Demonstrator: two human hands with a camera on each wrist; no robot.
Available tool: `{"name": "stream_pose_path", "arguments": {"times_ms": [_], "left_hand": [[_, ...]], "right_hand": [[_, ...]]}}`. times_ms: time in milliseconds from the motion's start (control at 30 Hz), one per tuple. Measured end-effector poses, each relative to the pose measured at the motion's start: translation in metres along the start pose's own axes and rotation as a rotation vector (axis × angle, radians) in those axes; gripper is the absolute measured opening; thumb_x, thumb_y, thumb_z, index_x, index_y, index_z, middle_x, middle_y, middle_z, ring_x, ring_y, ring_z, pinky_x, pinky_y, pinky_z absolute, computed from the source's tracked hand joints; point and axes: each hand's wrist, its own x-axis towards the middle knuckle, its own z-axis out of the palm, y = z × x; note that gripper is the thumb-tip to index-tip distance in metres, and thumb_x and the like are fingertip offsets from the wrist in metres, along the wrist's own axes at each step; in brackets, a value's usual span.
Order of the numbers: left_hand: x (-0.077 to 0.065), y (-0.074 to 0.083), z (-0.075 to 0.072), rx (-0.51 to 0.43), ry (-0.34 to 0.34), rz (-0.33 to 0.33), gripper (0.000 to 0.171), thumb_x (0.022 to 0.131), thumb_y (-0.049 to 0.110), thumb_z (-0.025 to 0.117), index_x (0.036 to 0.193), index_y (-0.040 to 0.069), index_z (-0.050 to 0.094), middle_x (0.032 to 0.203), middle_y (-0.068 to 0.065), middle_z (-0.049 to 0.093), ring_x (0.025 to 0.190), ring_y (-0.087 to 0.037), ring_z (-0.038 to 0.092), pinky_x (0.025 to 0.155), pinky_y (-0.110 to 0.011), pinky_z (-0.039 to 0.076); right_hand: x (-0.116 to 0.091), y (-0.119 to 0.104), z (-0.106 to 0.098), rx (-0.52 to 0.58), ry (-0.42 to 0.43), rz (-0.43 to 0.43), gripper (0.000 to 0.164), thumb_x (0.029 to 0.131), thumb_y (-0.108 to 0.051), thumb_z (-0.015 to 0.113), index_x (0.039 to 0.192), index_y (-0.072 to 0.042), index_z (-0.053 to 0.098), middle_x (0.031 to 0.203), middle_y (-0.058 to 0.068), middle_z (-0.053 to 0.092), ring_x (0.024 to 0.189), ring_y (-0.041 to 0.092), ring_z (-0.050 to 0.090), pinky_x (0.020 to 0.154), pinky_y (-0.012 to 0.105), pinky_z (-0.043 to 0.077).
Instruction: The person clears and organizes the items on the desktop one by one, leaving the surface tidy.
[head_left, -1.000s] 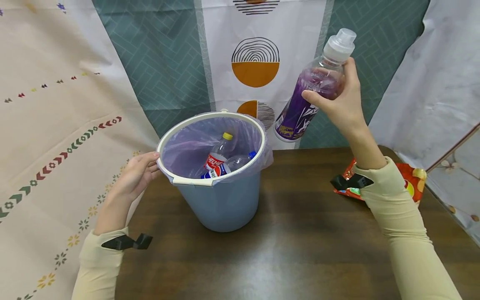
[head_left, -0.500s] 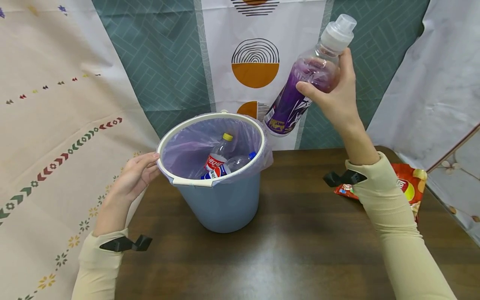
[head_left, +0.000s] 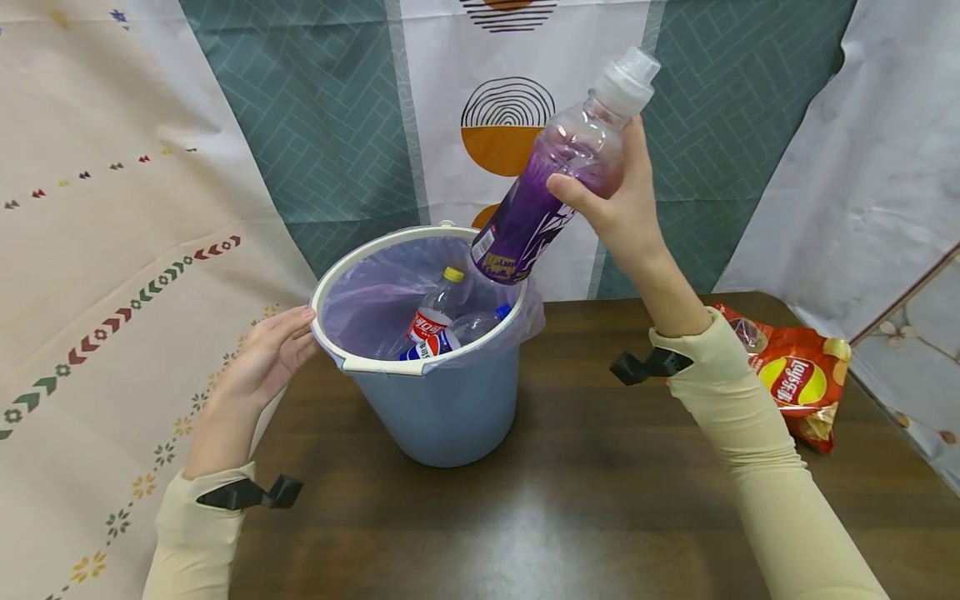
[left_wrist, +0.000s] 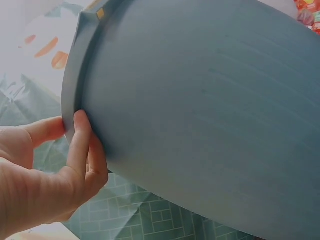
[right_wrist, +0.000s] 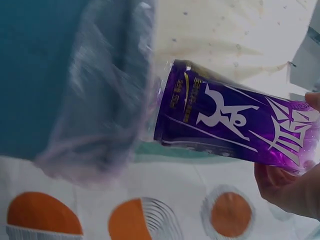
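Observation:
My right hand (head_left: 626, 200) grips a bottle (head_left: 547, 179) with purple liquid, a purple label and a clear-white cap. The bottle leans, its base over the right rim of a blue bucket (head_left: 457, 417); the right wrist view shows its label (right_wrist: 215, 112) close to the bag's edge. A thin purple plastic bag (head_left: 360, 292) lines the bucket. Inside lie a yellow-capped bottle (head_left: 442, 300) with a red label and a blue-capped bottle (head_left: 472, 327). At the rim's left side my left hand (head_left: 266, 354) pinches the edge between thumb and fingers, seen closely in the left wrist view.
A red Lay's chip bag (head_left: 802, 375) lies on the right of the brown wooden table (head_left: 600, 483), partly behind my right forearm. Patterned cloths (head_left: 322, 108) hang behind and on both sides. Black wrist mounts (head_left: 251, 493) sit on the sleeves.
My right hand has carried the purple bottle left, from beside the bucket to over its right rim. More of the chip bag now shows. The left hand stays on the rim.

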Motion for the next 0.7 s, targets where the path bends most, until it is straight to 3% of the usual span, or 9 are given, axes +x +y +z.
{"name": "stream_pose_path", "arguments": {"times_ms": [367,500,700], "left_hand": [[-0.001,-0.002,-0.002,-0.059,-0.045,0.024,0.028,0.102,0.001,0.037,0.115,-0.002,0.061,0.111,-0.008,0.069,0.104,-0.014,0.068,0.090,-0.021,0.053],[-0.002,-0.002,-0.003,-0.080,-0.061,0.032,0.029,0.102,0.000,0.035,0.117,-0.004,0.060,0.113,-0.010,0.068,0.106,-0.015,0.067,0.092,-0.022,0.053],[-0.001,-0.003,-0.004,-0.096,-0.077,0.034,0.031,0.102,-0.001,0.034,0.118,-0.004,0.060,0.115,-0.011,0.068,0.107,-0.016,0.067,0.092,-0.023,0.053]], "right_hand": [[-0.013,0.031,0.026,-0.168,-0.236,0.177,0.081,0.081,-0.008,0.072,0.147,-0.018,0.027,0.136,0.012,0.050,0.121,0.028,0.056,0.101,0.046,0.050],[-0.017,0.040,0.034,-0.296,-0.321,0.273,0.079,0.081,-0.016,0.076,0.145,-0.018,0.030,0.135,0.009,0.053,0.120,0.023,0.057,0.100,0.042,0.051],[-0.023,0.045,0.047,-0.577,-0.439,0.382,0.081,0.078,-0.039,0.078,0.142,-0.017,0.034,0.130,0.006,0.055,0.116,0.022,0.058,0.092,0.038,0.055]]}}
